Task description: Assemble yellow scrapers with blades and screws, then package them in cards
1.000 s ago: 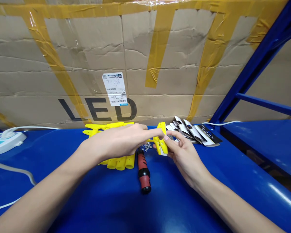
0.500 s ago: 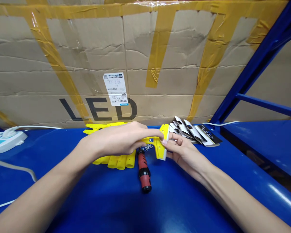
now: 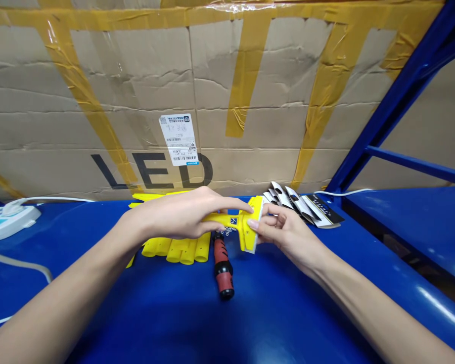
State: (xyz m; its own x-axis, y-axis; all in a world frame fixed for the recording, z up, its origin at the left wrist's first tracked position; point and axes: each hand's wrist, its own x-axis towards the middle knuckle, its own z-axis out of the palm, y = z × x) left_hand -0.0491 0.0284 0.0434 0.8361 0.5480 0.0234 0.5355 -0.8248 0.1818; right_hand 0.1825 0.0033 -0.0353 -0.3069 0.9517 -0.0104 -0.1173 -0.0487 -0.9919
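Note:
A yellow scraper (image 3: 246, 225) with a wide head and a pale strip along its edge is held between both hands above the blue surface. My left hand (image 3: 185, 212) is wrapped around its handle, the index finger stretched along to the head. My right hand (image 3: 284, 227) pinches the head's outer edge with thumb and fingers. Below the handle lies a screwdriver (image 3: 223, 270) with a red and black grip, its tip end hidden. Small metal screws or nuts (image 3: 229, 231) are scattered beside it. Several yellow tubular handles (image 3: 187, 251) lie under and behind my left hand.
Folded black-and-white cards (image 3: 303, 205) are piled at the back right. A large taped cardboard box (image 3: 220, 76) stands behind the blue surface (image 3: 265, 323). At the left sits a white power strip (image 3: 11, 220) with cables. A blue metal frame (image 3: 390, 106) rises at the right.
The scraper has turned slightly, showing more of its head and handle label. My right thumb has moved onto the head's face, and my left index finger lies a little higher on it.

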